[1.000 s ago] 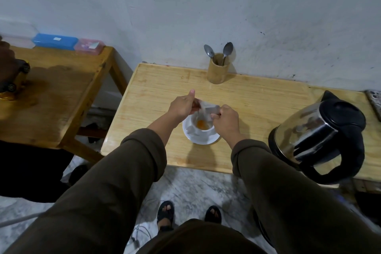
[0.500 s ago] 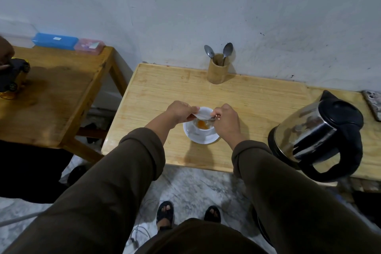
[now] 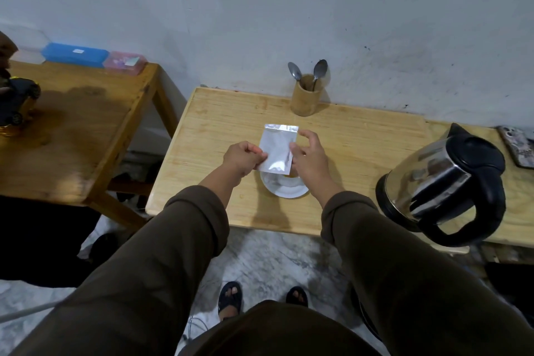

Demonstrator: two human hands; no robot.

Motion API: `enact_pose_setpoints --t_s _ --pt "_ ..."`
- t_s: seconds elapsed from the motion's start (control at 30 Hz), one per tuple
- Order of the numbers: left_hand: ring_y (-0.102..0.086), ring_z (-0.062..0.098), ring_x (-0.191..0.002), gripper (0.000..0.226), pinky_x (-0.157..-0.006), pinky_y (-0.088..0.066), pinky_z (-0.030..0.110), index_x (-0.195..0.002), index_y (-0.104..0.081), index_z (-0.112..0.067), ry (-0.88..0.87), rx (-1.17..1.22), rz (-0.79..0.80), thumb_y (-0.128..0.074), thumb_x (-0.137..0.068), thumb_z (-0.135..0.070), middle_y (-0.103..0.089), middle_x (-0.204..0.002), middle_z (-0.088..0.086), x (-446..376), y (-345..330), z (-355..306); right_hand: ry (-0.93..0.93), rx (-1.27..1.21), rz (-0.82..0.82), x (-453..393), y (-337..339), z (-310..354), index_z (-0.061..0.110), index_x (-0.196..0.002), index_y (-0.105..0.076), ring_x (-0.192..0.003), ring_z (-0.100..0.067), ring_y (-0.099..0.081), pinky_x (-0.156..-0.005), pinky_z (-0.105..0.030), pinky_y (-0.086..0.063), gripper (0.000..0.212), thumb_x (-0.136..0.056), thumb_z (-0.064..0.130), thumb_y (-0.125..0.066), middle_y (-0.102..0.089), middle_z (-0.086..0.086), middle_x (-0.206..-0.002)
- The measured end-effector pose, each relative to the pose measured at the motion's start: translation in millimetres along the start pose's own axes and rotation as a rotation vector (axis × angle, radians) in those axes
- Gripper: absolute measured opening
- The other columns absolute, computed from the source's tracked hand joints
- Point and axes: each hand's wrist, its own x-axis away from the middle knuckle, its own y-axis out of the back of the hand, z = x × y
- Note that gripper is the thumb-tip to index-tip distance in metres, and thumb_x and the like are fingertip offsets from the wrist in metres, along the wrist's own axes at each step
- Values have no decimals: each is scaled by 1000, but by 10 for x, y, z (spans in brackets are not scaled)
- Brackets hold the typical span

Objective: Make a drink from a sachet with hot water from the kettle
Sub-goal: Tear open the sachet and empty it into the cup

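Pale wooden table (image 3: 219, 136) stretched before me, with the steel kettle (image 3: 445, 182) at its right end, well apart from my hands. Over the white saucer (image 3: 284, 192) I held the silver sachet (image 3: 278, 148) flat and upright; my left hand (image 3: 241, 157) pinched its lower left corner, while my right hand (image 3: 310, 154) touched its right edge, fingers loosely spread.

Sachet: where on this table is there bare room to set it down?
Bare wood lies left of the saucer up to the table edge, and between spoon holder and kettle. The hands holding the sachet crowd the saucer.
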Motion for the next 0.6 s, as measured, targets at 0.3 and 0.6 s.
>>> enact_pose_setpoints --t_s 0.3,0.6 --pt "-64 20 -89 11 -77 -48 25 -92 -72 -11 -81 -199 -205 -65 -84 -15 -73 -93 6 58 382 300 -2 412 130 67 -744 63 6 -94 -67 -97 -29 -64 -82 -33 -46 14 -85 2 -58 -68 -11 -94" --pt "-51 27 -131 39 -105 -30 26 -126 -61 -4 -56 -657 -1 -52 -91 -18 -61 -136 12 -159 592 713 50 898 369 89 -1240 -156 5 -77 -62 -108 -33 -60 -73 -30 -37 26 -94 16 -47 -66 -16 -103"
